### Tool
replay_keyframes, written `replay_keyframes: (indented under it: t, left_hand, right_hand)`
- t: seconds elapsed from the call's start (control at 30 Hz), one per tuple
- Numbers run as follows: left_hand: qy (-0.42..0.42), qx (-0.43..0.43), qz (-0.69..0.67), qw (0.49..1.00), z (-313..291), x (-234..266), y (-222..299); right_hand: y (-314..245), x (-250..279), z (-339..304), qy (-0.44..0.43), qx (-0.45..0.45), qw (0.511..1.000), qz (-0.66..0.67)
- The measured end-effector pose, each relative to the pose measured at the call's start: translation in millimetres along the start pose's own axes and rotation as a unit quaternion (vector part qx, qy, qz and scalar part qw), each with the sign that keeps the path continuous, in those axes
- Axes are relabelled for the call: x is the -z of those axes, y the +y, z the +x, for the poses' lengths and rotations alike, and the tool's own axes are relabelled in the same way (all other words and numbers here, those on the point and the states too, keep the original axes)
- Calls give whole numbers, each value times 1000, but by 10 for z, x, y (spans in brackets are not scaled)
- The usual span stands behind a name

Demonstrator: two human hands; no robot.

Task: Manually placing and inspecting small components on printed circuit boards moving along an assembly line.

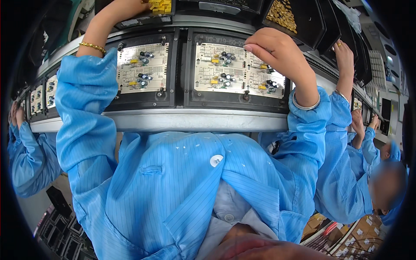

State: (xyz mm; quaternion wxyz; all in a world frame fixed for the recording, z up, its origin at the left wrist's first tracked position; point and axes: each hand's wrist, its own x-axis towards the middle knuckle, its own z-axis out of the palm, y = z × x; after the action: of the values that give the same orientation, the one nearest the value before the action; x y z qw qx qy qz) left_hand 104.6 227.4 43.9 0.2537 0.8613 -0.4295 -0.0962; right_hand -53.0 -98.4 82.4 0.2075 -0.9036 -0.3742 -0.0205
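Note:
My left hand (125, 9) reaches to a black bin holding yellow block-shaped components (160, 7); its fingertips are mostly hidden at the top edge. Above the right-hand white circuit board (221, 82) hovers my right hand (277, 48), thumb and fingers pinched together. Whatever may be between those fingertips is too small to make out. This board sits in a black carrier frame (216, 102) and bears several black capacitors and yellow parts. A second circuit board (130, 86), similarly fitted, lies in its own carrier beneath my left forearm.
A bin of small golden-brown components (281, 17) stands beyond my right hand. The metal rail (195, 120) of the line runs between my body and the carriers. At right, a co-worker's hand (344, 56) is raised near dark bins; other blue-sleeved people work on both sides.

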Motion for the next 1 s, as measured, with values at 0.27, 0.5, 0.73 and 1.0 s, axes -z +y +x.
replay_keyframes:
  t: [0.27, 0.5, 0.73, 1.0]
  left_hand:
    - [-46, 198, 154, 967, 28, 103, 254]
    - [36, 132, 211, 968, -68, 45, 155]
    - [205, 180, -397, 876, 113, -85, 648]
    - [15, 144, -756, 639, 623, -619, 1487]
  right_hand:
    - [-54, 29, 39, 9, 2, 1000, -5]
    - [-41, 52, 44, 32, 23, 999, -20]
    - [-138, 29, 114, 109, -41, 993, 24]
    - [-79, -135, 154, 226, -65, 970, 59]
